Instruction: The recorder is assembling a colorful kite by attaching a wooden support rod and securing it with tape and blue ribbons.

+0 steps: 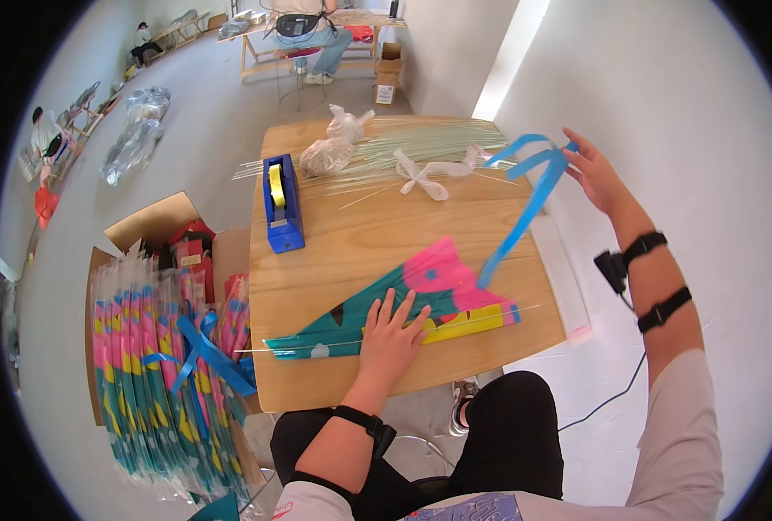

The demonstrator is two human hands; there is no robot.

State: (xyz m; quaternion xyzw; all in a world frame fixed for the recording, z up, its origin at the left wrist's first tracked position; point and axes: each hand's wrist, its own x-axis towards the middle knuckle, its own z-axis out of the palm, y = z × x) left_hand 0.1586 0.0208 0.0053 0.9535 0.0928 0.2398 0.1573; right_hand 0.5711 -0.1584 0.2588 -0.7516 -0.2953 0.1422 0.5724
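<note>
A folded sheet of teal, pink and yellow fabric or film [442, 267], shaped like a folded kite, lies across the near part of the wooden table [351, 230]. My left hand [390, 334] rests flat on it with the fingers spread. A thin pale rod [525, 310] runs along its near edge and sticks out at both ends. Off the table's right side, my raised right hand [596, 174] pinches blue ribbon streamers [529, 213]. One long strip slopes down from the fingers to the pink part of the sheet; shorter loops hang left of the fingertips.
A blue tape dispenser [290, 230] with yellow tape stands at the table's left. Thin rods [429, 139], knotted plastic bags [325, 156] and a white plastic strip [420, 178] lie behind. An open carton [155, 221] of packed colourful sheets is at left. Other people sit farther off.
</note>
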